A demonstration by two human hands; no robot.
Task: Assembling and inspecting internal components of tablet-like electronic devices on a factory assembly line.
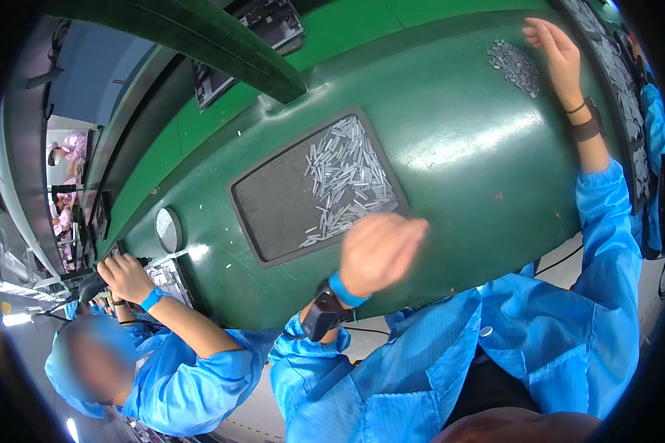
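Note:
My left hand (380,251) is over the front edge of a dark grey tray (273,214), somewhat blurred. Its fingers are pressed together and point right; whatever may be between them is hidden. Many slim, pale grey strips (347,166) lie loosely in the tray's right part. At the far right, my right hand (556,52) is held above the green table mat (465,199), fingers curled in and closed. Anything in its grip is too small to make out. Just left of that hand is a heap of small grey pieces (515,68).
At left, a co-worker's hand (125,277) grips a dark tool beside an opened device (170,280). A round dish (168,229) stands near them. A green post (192,44) rises behind the tray. Trays of grey parts (606,66) line the right edge.

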